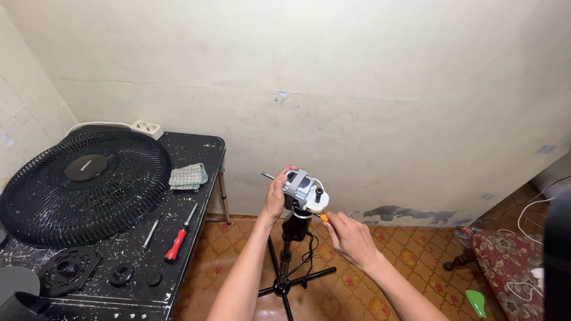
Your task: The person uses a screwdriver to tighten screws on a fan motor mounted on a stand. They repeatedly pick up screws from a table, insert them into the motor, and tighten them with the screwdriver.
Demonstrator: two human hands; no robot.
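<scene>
Centre of the view: a bare fan motor [303,191] sits atop a black stand [286,261], its steel shaft [267,176] poking out toward ten o'clock. The left hand [275,196] wraps the motor's left side, fingers curled over the top, clamped on the housing, by the look of it to steady the head while the other hand works. The right hand [350,238] comes in from four o'clock, fingers pinched together on a small orange-handled tool [324,218], its tip hidden against the white plate under the motor (whether it sits in a screw, I cannot tell). A black knob [319,192] stands on that plate, just right of the motor.

Both forearms rise from the bottom edge, the left nearly upright with the wrist bent inward, the right angled across with the wrist low, knuckles up.

Over at nine o'clock, the black bench [196,148] carries the parts set aside: the fan grille [83,187] lying flat, a checked cloth [188,176] beside it, a red screwdriver [178,238] and a thin metal tool [150,233] near the front edge, plus black plastic rings [122,274]. A white power strip [147,127] lies at the back, against the wall. The stand's legs spread on the patterned floor [410,255] at six o'clock.
</scene>
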